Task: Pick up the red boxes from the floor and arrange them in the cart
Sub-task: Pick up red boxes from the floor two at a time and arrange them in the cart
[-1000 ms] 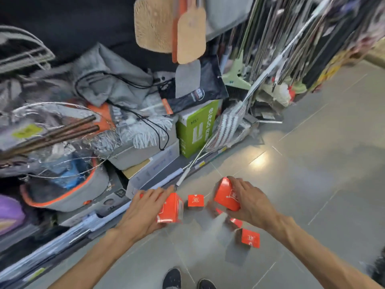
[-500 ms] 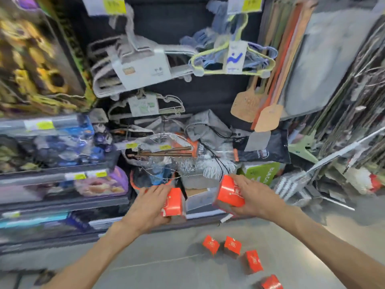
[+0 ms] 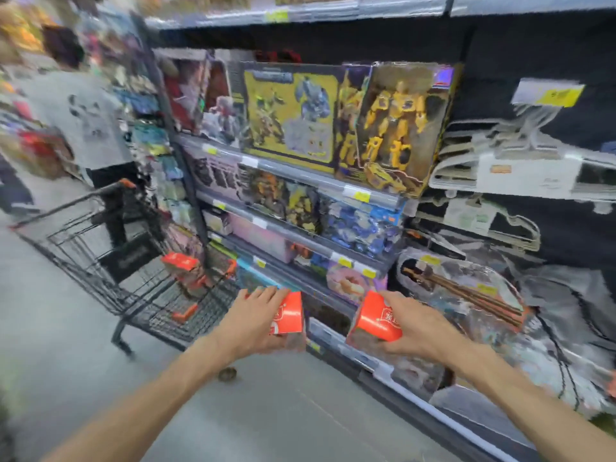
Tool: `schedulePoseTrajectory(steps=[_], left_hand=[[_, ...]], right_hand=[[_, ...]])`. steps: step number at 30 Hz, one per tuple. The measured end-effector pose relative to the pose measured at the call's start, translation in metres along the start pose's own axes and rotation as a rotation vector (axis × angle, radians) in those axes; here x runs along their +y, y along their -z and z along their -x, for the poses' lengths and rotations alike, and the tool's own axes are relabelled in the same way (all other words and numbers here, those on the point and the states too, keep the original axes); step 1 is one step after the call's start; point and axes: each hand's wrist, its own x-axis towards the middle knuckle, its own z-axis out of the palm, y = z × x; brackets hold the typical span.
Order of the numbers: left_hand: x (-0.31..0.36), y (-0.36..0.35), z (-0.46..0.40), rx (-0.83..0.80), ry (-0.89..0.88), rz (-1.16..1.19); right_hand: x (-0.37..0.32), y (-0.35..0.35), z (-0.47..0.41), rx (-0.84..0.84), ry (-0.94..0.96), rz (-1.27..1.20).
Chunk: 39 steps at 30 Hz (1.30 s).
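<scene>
My left hand [image 3: 255, 320] grips one red box [image 3: 289, 314] and my right hand [image 3: 411, 325] grips another red box [image 3: 376, 317]; both are held at waist height in front of the lower shelves. The black wire cart [image 3: 110, 261] stands to the left, just beyond my left hand. Inside its basket lies a stack of red boxes [image 3: 181, 266], and a further red box [image 3: 184, 314] rests low on the wire bottom. The floor boxes are out of view.
Toy shelves [image 3: 300, 181] run along the right side of the aisle, close to both hands. A person in a grey shirt [image 3: 83, 128] stands behind the cart. A small dark object [image 3: 227, 374] lies on the grey floor under my left forearm.
The view has swung up and left from the floor boxes to the cart and toy shelves. Both hands have kept their red boxes and moved with me toward the cart.
</scene>
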Motion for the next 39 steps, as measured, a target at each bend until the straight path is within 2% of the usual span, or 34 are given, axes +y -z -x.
schedulePoseTrajectory(steps=[9, 16, 28, 39], left_hand=[[-0.151, 0.035, 0.166, -0.007, 0.425, -0.026], [-0.237, 0.037, 0.247, -0.049, 0.659, -0.068], [-0.378, 0.046, 0.259, -0.104, 0.879, -0.106], [-0.519, 0.028, 0.256, -0.115, 0.929, -0.070]], right_hand=[[-0.212, -0.014, -0.132, -0.032, 0.419, -0.092], [-0.344, -0.033, -0.230, -0.116, 0.694, -0.075], [-0.482, -0.044, -0.397, -0.246, 0.963, -0.059], [-0.574, -0.076, -0.532, -0.274, 1.000, -0.021]])
